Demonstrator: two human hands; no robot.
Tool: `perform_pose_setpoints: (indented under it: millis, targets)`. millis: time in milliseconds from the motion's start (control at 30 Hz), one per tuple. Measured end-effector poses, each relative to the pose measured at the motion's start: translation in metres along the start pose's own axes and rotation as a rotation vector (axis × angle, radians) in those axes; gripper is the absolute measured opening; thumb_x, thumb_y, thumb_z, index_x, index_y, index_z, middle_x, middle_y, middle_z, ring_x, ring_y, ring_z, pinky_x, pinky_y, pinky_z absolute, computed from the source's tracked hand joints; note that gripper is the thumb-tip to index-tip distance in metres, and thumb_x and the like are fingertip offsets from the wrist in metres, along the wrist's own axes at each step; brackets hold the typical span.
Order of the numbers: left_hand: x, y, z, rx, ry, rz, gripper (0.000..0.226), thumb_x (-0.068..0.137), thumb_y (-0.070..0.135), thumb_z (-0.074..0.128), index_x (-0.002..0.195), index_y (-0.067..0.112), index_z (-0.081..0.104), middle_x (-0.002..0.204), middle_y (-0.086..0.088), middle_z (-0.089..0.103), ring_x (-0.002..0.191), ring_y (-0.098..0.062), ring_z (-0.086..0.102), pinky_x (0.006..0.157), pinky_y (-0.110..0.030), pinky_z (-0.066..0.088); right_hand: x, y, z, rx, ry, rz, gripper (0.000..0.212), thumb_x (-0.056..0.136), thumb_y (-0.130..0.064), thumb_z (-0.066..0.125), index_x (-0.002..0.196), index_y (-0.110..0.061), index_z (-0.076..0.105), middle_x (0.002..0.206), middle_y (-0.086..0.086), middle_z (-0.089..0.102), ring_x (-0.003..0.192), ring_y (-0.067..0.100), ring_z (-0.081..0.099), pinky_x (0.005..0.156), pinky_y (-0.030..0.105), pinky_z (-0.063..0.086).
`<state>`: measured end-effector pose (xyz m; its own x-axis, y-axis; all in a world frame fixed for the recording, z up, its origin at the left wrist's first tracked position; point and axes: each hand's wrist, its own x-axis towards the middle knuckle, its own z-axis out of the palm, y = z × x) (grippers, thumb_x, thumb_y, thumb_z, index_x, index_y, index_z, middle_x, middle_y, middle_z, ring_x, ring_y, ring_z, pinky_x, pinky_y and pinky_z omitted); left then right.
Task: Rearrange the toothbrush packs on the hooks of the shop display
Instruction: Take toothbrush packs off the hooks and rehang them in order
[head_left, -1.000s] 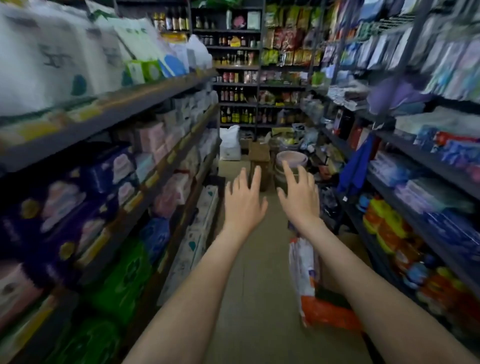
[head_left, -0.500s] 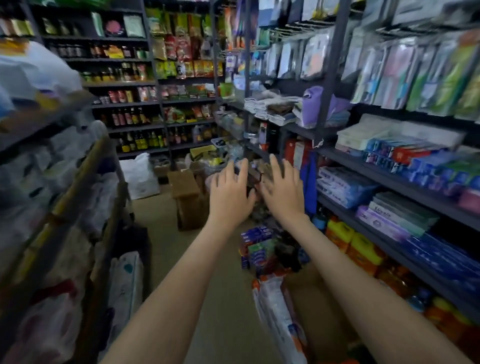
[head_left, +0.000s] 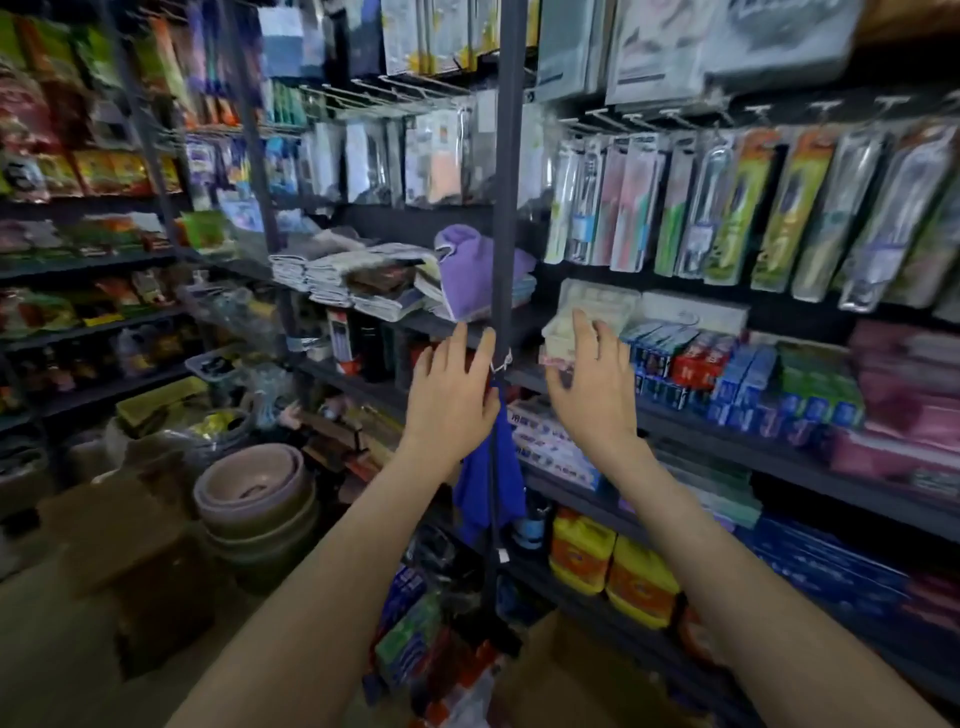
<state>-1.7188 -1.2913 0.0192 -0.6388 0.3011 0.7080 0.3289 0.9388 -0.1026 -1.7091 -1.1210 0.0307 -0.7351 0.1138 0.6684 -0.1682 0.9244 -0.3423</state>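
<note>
Toothbrush packs (head_left: 727, 208), long glossy blister cards, hang on wire hooks (head_left: 618, 123) above my right hand (head_left: 592, 389). It and my left hand (head_left: 452, 395) are spread, holding nothing, either side of a dark metal post (head_left: 504, 208); toothpaste cartons (head_left: 727, 364) stack to the right.

A dark shelf upright (head_left: 506, 182) stands in the middle, with a blue cloth (head_left: 485, 483) hanging against it. A purple towel (head_left: 478, 265) lies on folded cloths (head_left: 332, 275) just left of it. Toothpaste boxes (head_left: 691, 364) fill the shelf to its right, with yellow packs (head_left: 582, 551) lower down. Stacked basins (head_left: 254, 493) sit on the floor beside a cardboard box (head_left: 130, 561).
</note>
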Motion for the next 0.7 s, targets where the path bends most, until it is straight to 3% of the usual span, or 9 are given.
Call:
perform_pose_setpoints:
  millis: [367, 500, 700]
  targets:
    - [0.194, -0.102, 0.119, 0.023, 0.21, 0.215, 0.068, 0.075, 0.03, 0.071, 0.134, 0.007, 0.049, 0.135, -0.025, 0.049, 0.12, -0.038, 0.051, 0.099, -0.051, 0.043, 0.182, 0.026, 0.098, -0.002, 0.156, 0.12, 0.063, 0.092, -0.023, 0.052, 0.146, -0.01, 0.023, 0.136, 0.015, 0.041, 0.123, 0.03, 0.037, 0.102, 0.038, 0.03]
    - [0.254, -0.126, 0.159, 0.009, 0.246, 0.293, 0.062, 0.084, 0.037, 0.056, 0.139, 0.012, 0.045, 0.145, -0.02, 0.04, 0.132, -0.034, 0.04, 0.108, -0.052, 0.033, 0.229, 0.03, 0.126, -0.025, 0.151, 0.143, 0.062, 0.093, -0.022, 0.051, 0.146, -0.013, 0.02, 0.138, 0.011, 0.038, 0.124, 0.028, 0.035, 0.098, 0.038, 0.034]
    - [0.335, -0.136, 0.218, -0.046, 0.397, 0.385, 0.069, 0.088, 0.05, 0.044, 0.147, 0.016, 0.03, 0.154, -0.017, 0.024, 0.142, -0.031, 0.018, 0.114, -0.052, 0.013, 0.29, 0.05, 0.174, -0.075, 0.146, 0.218, 0.069, 0.093, -0.018, 0.053, 0.148, -0.008, 0.013, 0.142, 0.012, 0.035, 0.128, 0.028, 0.033, 0.1, 0.038, 0.036]
